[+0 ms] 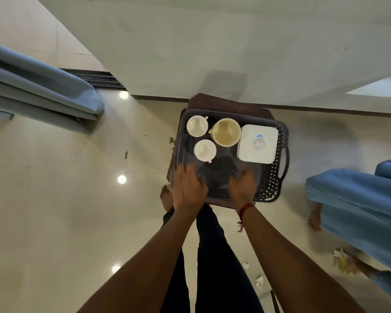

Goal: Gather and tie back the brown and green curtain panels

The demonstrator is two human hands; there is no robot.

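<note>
Since the gathered curtain (38,86) hangs well left of the grip and the tray (282,136) lies just beneath it, the left hand (190,190) and right hand (243,188), blurred but seemingly slack and empty, should lift clear, then reach leftward together.

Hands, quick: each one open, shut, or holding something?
Left hand: at the basket, blurred; grip cannot be told.
Right hand: also at the basket, blurred; cannot be told.
</note>
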